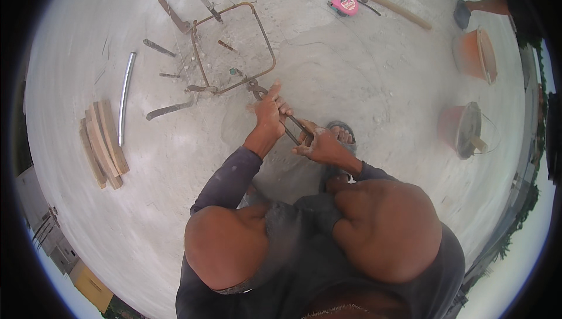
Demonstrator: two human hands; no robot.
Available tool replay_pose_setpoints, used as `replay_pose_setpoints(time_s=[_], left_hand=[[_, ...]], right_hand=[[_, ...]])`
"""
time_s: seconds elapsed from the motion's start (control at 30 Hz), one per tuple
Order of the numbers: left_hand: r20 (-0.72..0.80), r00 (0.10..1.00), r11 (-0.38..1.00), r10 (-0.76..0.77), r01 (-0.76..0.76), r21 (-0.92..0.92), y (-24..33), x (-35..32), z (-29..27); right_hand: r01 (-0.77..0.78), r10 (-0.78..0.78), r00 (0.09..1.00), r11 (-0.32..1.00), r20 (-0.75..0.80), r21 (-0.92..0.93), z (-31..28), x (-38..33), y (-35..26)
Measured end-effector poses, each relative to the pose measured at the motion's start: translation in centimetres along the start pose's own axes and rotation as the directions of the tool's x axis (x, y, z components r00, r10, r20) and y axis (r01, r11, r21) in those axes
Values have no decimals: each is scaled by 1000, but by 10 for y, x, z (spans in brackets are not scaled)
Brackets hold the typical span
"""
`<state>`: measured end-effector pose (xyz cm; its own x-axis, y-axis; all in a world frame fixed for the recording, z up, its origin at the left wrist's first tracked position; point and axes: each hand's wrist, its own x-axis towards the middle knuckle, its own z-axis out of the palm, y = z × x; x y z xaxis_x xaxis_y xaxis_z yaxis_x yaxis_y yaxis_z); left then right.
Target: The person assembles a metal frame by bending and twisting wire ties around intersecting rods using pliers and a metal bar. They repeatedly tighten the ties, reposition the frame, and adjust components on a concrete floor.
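Note:
Between my two hands I hold a pair of long-handled pincers (294,121), the head pointing away from me toward a corner of a rusty square metal frame (271,46). My left hand (270,117) is closed around the pincers near the head, with one finger stretched along them. Farther back, the fingers of my right hand (323,144) are closed on the handle ends. The frame lies on the concrete floor (374,96), just beyond the pincers' head. Whether the jaws touch it I cannot tell. A small green bit (235,72) lies inside the frame's near side.
Around the frame lie a dark flat bar (170,110), a blade-like tool (174,15) and short rods. Left are a silver tube (126,99) and wooden strips (104,143). Far right are a pink tape measure (345,5), hammer (398,9), two buckets (468,55) and another person's legs (483,6).

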<state>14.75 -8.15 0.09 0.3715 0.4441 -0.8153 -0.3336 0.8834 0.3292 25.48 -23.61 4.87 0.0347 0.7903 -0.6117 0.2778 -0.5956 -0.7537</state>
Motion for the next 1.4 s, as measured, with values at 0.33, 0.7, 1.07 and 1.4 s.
replay_pose_setpoints(time_s=[0.33,0.7,1.07,1.4], left_hand=[[-152,981,982,117,-137,-128,-17,14,24],[-204,957,956,204,-150,253,-6,-16,7],[231,971,991,-58,84,-105,18,-6,-15],[-160,983,994,90,-98,-45,-9,21,8]], right_hand=[[-26,-370,858,661,-356,-750,24,26,33],[4,-9,998,995,-57,-96,25,41,45],[-509,-52,817,405,575,759,13,30,19],[135,-469,802,744,-369,-654,39,13,21]])
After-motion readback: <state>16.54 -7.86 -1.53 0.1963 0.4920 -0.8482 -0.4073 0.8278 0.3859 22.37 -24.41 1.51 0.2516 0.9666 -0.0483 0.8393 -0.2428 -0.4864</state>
